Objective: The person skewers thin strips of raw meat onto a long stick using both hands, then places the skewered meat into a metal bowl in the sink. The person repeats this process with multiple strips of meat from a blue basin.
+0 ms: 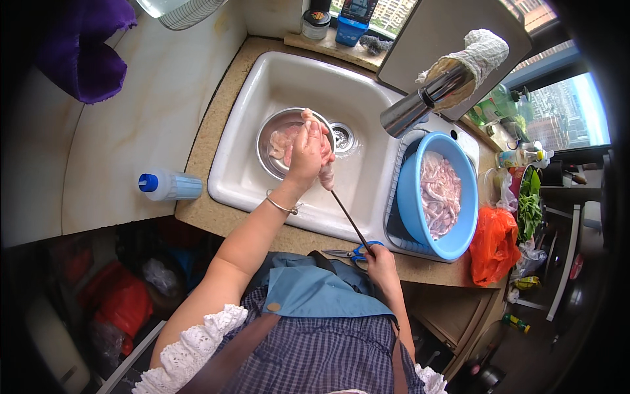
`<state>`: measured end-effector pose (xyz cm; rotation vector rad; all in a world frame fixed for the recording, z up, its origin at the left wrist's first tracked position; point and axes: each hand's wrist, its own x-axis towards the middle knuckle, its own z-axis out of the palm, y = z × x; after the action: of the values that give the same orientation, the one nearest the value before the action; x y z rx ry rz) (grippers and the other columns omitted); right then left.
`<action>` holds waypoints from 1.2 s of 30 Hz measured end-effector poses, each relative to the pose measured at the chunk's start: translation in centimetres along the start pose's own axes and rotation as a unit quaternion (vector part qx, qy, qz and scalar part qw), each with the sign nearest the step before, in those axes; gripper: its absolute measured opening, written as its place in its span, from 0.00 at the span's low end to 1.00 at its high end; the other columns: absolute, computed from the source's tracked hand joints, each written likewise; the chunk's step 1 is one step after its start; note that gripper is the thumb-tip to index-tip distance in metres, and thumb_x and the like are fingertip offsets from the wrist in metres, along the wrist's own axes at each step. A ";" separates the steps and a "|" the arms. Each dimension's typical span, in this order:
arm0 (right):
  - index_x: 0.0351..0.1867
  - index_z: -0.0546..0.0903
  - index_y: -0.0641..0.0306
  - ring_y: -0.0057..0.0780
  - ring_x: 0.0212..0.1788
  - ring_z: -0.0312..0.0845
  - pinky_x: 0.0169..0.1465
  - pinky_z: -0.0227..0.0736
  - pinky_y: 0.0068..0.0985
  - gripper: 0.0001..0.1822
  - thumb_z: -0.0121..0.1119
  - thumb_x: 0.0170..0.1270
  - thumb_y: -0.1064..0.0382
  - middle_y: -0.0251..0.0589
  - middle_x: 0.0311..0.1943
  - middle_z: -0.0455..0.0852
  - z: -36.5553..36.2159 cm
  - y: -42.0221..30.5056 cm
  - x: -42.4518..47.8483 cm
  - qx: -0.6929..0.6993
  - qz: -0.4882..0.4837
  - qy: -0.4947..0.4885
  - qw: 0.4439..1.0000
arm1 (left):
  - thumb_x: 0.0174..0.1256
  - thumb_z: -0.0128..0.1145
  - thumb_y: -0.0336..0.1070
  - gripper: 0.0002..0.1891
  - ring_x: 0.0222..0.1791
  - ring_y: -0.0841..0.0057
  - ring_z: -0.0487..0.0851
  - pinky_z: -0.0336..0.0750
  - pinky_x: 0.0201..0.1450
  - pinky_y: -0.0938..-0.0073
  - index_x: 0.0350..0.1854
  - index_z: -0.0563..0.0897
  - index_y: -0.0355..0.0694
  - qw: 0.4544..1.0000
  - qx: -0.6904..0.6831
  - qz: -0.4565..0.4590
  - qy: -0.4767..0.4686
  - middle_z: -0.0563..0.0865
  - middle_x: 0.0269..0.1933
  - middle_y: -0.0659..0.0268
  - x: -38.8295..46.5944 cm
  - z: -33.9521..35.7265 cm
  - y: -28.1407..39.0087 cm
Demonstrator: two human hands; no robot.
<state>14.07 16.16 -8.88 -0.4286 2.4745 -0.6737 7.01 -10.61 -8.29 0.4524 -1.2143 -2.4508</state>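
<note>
My left hand (309, 151) is closed around a pale pink length of raw intestine (327, 177) above the sink. The intestine sits over the far end of a thin dark chopstick-like stick (350, 215). Gripping the near end of that stick is my right hand (382, 268), by the counter's front edge. Under my left hand, a stainless steel bowl (261, 150) stands in the white sink (369, 197) beside the drain. It contains more pale pink pieces of meat (279, 144), partly hidden by the hand. Blue-handled scissors (344, 253) lie on the counter at my right hand.
A blue plastic basin (411, 207) of raw intestines (439, 197) stands right of the sink. Above the sink's right side hangs a cloth-wrapped metal faucet (418, 106). An orange plastic bag (492, 246) lies farther right. At the left stands a blue-capped bottle (172, 184).
</note>
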 end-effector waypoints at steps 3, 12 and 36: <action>0.29 0.77 0.70 0.39 0.31 0.75 0.37 0.70 0.28 0.04 0.53 0.51 0.77 0.47 0.28 0.76 -2.7 -0.9 -0.8 0.128 -0.031 0.057 0.990 | 0.73 0.36 0.46 0.15 0.12 0.90 0.59 0.66 0.19 0.86 0.35 0.69 0.40 0.976 0.161 0.028 -0.143 0.64 0.17 0.74 -0.5 -0.8 1.8; 0.30 0.80 0.66 0.13 0.24 0.66 0.27 0.62 0.16 0.15 0.61 0.58 0.54 0.28 0.21 0.75 -4.4 -15.5 10.3 0.465 -0.055 -0.061 0.882 | 0.67 0.42 0.29 0.09 0.35 0.61 0.79 0.72 0.40 0.69 0.46 0.69 0.32 0.876 0.394 0.134 -0.242 0.80 0.39 0.54 -4.4 -1.2 2.4; 0.30 0.79 0.68 0.22 0.21 0.70 0.27 0.68 0.23 0.16 0.53 0.62 0.54 0.37 0.18 0.77 -22.5 -36.9 12.7 0.310 -0.435 0.112 0.838 | 0.64 0.49 0.37 0.11 0.30 0.56 0.80 0.72 0.33 0.60 0.33 0.74 0.32 0.802 0.583 0.083 -0.102 0.79 0.28 0.52 3.8 -17.5 -5.3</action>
<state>-3.17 -11.33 22.40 -1.2730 1.9719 -1.8974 10.34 -21.39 -23.17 0.3331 -2.6415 -1.3348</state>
